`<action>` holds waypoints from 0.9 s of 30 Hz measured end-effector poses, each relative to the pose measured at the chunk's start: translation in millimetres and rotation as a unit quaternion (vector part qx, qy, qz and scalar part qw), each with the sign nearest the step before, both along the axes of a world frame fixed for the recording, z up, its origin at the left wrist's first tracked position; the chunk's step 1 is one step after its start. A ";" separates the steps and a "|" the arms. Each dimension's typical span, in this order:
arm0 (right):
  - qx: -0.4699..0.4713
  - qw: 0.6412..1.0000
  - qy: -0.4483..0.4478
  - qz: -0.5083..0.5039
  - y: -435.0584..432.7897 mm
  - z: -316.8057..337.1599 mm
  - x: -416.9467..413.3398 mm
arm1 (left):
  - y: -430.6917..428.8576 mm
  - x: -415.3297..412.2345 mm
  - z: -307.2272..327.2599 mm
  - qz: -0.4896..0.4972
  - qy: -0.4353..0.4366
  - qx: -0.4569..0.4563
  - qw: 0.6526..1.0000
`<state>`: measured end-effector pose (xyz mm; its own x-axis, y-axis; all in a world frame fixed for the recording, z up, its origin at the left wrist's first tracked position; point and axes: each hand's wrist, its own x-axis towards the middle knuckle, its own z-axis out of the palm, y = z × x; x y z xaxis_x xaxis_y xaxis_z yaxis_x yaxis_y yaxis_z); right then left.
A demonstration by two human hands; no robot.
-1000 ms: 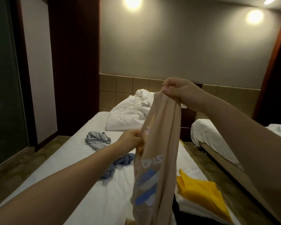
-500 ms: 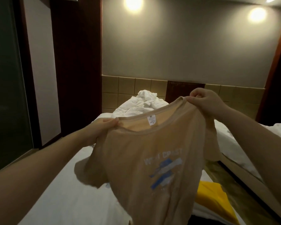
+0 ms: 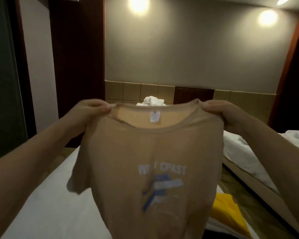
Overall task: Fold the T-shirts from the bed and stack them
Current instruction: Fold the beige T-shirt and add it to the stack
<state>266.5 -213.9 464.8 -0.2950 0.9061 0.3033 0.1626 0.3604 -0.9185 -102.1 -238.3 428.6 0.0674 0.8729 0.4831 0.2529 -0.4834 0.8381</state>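
Beige T-shirt (image 3: 150,161) held up spread in mid-air over bed (image 3: 50,204), print toward camera, neck label showing. Left grip (image 3: 91,109) pinching fabric beside collar; right grip (image 3: 217,111) pinching opposite shoulder, fingers curled on cloth. Yellow folded shirt (image 3: 226,209) on bed lower right, partly hidden behind hem.

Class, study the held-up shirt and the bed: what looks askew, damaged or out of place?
No damage shows. The beige T-shirt, gripped at its shoulders by the left hand and right hand, has a crease through its print, hiding letters. White bedding lies bunched behind.
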 end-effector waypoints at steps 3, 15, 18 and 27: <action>0.031 0.998 0.034 -0.040 2.9 2.0 -19.2 | 5.2 16.2 3.8 0.133 0.097 0.054 0.985; 0.090 0.982 0.057 -0.154 1.2 -14.2 -45.4 | -11.7 -9.7 24.4 0.196 0.172 0.065 0.963; 0.107 0.966 0.109 -0.208 -2.3 -32.7 -51.5 | -18.8 -1.2 10.5 0.227 0.205 0.089 0.948; -0.072 0.974 0.184 -0.111 -60.9 -116.3 -104.8 | -72.4 75.6 -72.5 0.074 -0.270 -0.162 0.946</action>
<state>161.8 -274.8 348.5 0.0184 0.9761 0.2166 -0.1282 0.2172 -0.9677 -26.5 -310.7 356.2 -0.2476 0.9618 0.1168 -0.2097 -0.1710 0.9627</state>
